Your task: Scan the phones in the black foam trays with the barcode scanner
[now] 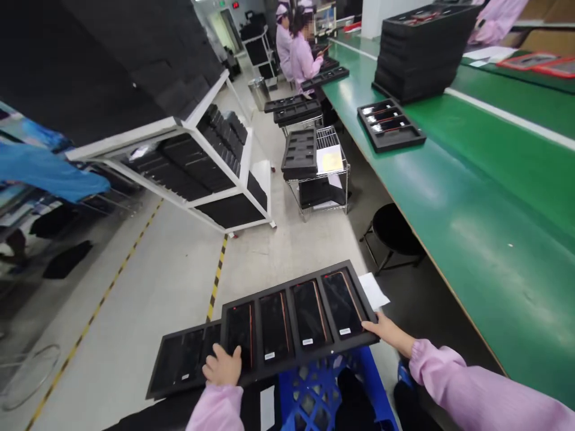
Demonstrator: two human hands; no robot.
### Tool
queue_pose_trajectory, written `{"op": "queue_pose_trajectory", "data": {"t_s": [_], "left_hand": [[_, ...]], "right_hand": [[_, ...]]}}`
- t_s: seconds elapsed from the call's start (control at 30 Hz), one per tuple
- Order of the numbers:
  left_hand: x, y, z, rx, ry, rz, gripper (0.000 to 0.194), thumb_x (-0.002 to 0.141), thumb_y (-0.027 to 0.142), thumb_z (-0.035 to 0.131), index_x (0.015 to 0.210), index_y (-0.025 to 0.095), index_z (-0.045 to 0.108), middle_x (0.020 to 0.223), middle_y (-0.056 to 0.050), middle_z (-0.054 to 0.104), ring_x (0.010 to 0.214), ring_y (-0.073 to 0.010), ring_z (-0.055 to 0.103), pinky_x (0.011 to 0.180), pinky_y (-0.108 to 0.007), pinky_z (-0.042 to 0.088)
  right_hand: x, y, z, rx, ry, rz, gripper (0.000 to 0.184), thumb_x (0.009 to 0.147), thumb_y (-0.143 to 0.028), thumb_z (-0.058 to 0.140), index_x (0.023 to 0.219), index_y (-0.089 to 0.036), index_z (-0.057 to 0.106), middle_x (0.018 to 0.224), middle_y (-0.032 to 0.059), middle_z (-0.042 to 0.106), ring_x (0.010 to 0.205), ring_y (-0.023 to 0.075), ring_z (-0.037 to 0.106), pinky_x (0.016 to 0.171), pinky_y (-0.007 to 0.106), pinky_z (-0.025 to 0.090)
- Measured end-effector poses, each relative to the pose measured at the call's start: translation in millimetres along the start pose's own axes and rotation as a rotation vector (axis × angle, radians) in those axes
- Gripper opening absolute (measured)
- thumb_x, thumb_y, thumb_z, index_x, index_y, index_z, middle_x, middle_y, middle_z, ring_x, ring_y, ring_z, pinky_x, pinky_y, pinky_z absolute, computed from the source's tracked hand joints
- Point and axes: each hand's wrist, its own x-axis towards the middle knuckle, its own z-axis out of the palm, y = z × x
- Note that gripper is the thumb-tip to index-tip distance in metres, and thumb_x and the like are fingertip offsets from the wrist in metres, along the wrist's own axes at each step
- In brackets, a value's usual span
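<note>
Blue crate, half hidden under tray both hands grip.

Grey floor, green bench, white rack

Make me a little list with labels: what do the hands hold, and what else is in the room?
left hand: grips the near edge of a black tray
right hand: holds the tray's right end
tray: four dark phones in slots, above a second tray
under the trays: blue crate
right side: long green table with a stack of trays
floor: round stool, wire cart, white rack
far back: seated people in pink coats
</note>
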Motion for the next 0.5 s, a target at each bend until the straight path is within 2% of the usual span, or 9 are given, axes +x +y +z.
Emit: {"op": "queue_pose_trajectory", "data": {"t_s": [0.03,0.07,0.13,0.2,0.27,0.3,0.4,0.5], "left_hand": [[-16.1,18.6,-6.7,0.014,-0.001,0.04,0.063,0.085,0.035,0.048,0.131,-0.008,0.048,0.124,-0.036,0.058,0.121,-0.0445,0.055,0.099,-0.057,0.044],[-36.3,38.6,-12.4,0.021,-0.006,0.102,0.062,0.085,0.033,0.049,0.132,-0.007,0.048,0.127,-0.034,0.057,0.126,-0.041,0.051,0.106,-0.052,0.04],[-86.1,79.4,-18.7,0.053,-0.062,0.295,0.06,0.087,0.029,0.047,0.135,-0.008,0.046,0.14,-0.033,0.047,0.138,-0.0373,0.04,0.116,-0.046,0.028],[-140.7,114.8,-17.9,0.065,-0.247,0.389,0.058,0.088,0.027,0.048,0.139,0.001,0.046,0.15,-0.025,0.039,0.144,-0.0333,0.031,0.118,-0.043,0.025],[-188.2,140.1,-12.6,0.034,-0.477,0.394,0.057,0.089,0.028,0.047,0.143,0.012,0.044,0.156,-0.017,0.033,0.147,-0.0296,0.024,0.116,-0.046,0.029],[-206.3,148.7,-9.6,0.048,-0.516,0.383,0.058,0.088,0.029,0.05,0.144,0.014,0.044,0.157,-0.016,0.032,0.148,-0.0303,0.023,0.114,-0.048,0.031],[-232.4,162.9,-3.9,0.082,-0.528,0.322,0.066,0.086,0.031,0.052,0.148,0.014,0.035,0.161,-0.016,0.022,0.15,-0.0311,0.013,0.114,-0.053,0.03],[-227.3,171.5,-3.7,0.085,-0.5,0.279,0.067,0.084,0.032,0.056,0.146,0.013,0.037,0.158,-0.019,0.028,0.149,-0.0326,0.017,0.115,-0.05,0.028]], "right_hand": [[-7.4,3.1,-4.2,-0.026,-0.004,-0.014,0.03,0.081,-0.028,0.071,0.105,-0.011,0.064,0.106,0.0121,0.07,0.095,0.0227,0.068,0.091,0.042,0.053],[-17.1,7.3,-11.1,-0.058,0.002,-0.035,0.037,0.079,-0.029,0.072,0.109,-0.01,0.064,0.113,0.0154,0.069,0.099,0.0247,0.068,0.092,0.043,0.053],[-41.2,19.3,-34.0,-0.122,0.035,-0.105,0.047,0.076,-0.031,0.069,0.118,-0.01,0.062,0.124,0.0186,0.064,0.103,0.0271,0.067,0.094,0.042,0.052],[-67.6,35.3,-67.1,-0.178,0.092,-0.198,0.049,0.079,-0.035,0.058,0.122,-0.013,0.061,0.124,0.0156,0.065,0.103,0.0262,0.067,0.094,0.039,0.052],[-91.1,53.8,-104.0,-0.243,0.19,-0.28,0.047,0.083,-0.042,0.046,0.12,-0.017,0.064,0.118,0.0126,0.068,0.103,0.0262,0.067,0.097,0.041,0.051],[-100.7,63.3,-121.1,-0.282,0.256,-0.309,0.047,0.084,-0.044,0.042,0.116,-0.019,0.065,0.116,0.0127,0.069,0.105,0.0278,0.066,0.098,0.044,0.049],[-119.8,90.1,-155.1,-0.405,0.475,-0.341,0.052,0.084,-0.048,0.036,0.112,-0.016,0.066,0.12,0.0179,0.066,0.119,0.0357,0.057,0.103,0.056,0.041],[-127.3,109.3,-160.1,-0.517,0.632,-0.347,0.06,0.084,-0.045,0.031,0.119,-0.008,0.063,0.132,0.0234,0.058,0.128,0.0398,0.048,0.105,0.062,0.033]]}}
